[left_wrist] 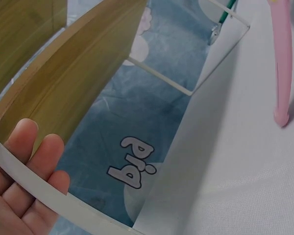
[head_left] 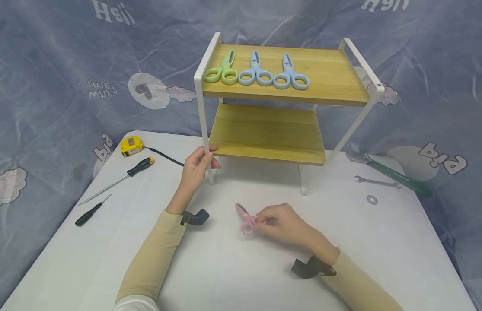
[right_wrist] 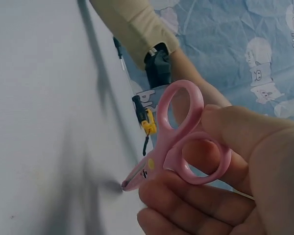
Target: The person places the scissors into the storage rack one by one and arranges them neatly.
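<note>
My right hand [head_left: 285, 224] pinches a pair of pink scissors [right_wrist: 159, 152] by one handle loop, blades pointing away, just over the white table. In the right wrist view the thumb presses on the loop and the other fingers curl beneath. My left hand [head_left: 196, 166] grips the left front post of a two-tier shelf [head_left: 268, 157], its fingers curled round the white frame beside the lower board. On the upper board lie green scissors [head_left: 227, 69] and two pairs of blue scissors, one in the middle [head_left: 255, 69] and one farther right [head_left: 290, 73].
At the left of the table lie a yellow tape measure [head_left: 132, 146], a long screwdriver [head_left: 124, 177] and a short screwdriver [head_left: 92, 211]. On the right are a green-handled tool [head_left: 396, 175], a wrench [head_left: 377, 182] and a washer [head_left: 372, 199]. Patterned cloth [head_left: 69, 65] hangs behind.
</note>
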The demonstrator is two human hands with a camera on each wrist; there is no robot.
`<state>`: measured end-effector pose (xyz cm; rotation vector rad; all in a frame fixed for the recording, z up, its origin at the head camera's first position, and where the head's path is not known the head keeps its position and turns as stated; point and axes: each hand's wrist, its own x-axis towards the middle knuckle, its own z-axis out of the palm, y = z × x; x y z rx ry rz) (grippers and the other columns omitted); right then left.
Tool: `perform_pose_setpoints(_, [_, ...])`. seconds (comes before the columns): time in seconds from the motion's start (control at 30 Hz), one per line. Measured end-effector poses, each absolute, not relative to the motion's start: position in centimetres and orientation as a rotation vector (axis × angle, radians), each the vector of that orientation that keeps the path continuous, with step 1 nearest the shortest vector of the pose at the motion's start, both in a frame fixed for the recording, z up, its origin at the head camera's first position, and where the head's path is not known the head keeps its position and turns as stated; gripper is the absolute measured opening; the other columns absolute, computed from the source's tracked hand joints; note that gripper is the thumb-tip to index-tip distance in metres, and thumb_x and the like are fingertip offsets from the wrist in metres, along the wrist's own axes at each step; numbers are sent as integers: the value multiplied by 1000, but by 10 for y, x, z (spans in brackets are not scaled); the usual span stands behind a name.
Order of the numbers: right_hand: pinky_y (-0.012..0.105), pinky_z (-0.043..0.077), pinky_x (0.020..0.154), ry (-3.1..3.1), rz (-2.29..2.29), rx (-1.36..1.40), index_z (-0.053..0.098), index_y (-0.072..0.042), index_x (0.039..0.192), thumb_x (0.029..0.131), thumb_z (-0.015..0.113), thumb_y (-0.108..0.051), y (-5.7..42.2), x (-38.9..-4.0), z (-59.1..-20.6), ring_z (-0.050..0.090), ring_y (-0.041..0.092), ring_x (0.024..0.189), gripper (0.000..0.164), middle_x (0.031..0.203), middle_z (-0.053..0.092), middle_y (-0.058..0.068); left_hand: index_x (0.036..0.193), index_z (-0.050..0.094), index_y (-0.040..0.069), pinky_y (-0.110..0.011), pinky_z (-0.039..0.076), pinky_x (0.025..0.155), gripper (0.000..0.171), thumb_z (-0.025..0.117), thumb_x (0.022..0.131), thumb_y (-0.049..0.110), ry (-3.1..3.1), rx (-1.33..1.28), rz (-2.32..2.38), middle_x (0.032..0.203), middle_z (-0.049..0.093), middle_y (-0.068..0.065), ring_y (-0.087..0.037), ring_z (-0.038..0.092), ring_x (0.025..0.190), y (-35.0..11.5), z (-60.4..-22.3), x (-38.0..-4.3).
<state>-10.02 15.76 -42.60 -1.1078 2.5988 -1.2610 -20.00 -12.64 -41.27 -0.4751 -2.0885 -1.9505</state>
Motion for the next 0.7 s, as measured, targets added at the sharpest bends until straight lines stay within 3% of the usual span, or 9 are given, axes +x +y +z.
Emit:
perform_pose_setpoints(0.3, [24, 58, 78, 2492, -1427, -1049, 79, -12, 83, 82, 83, -5, 176, -104, -398, 70, 1, 88, 9, 92, 80, 3, 124, 64, -5, -29, 51, 86, 28, 49, 106, 12, -2089, -477, -1944, 71, 69, 6, -15, 73, 76, -126, -411, -199])
perform_pose_setpoints(0.47, [20, 59, 77, 2508, -1504, -1181, 77, -7, 83, 77, 83, 5, 191, -108, -369, 70, -2, 92, 14, 90, 79, 11, 124, 64, -4, -27, 53, 83, 29, 48, 107, 12, -2092, -483, -1934, 70, 68, 6, -15, 72, 74, -126, -413, -199])
perform_pose_setpoints(0.7, [13, 55, 78, 2609, -1495, -1461, 76, -11, 82, 69, 84, 11, 209, -110, -314, 72, -1, 96, 27, 89, 79, 13, 124, 64, -4, -28, 52, 85, 28, 49, 107, 12, -2087, -475, -1941, 71, 68, 3, -19, 73, 75, -126, -412, -199])
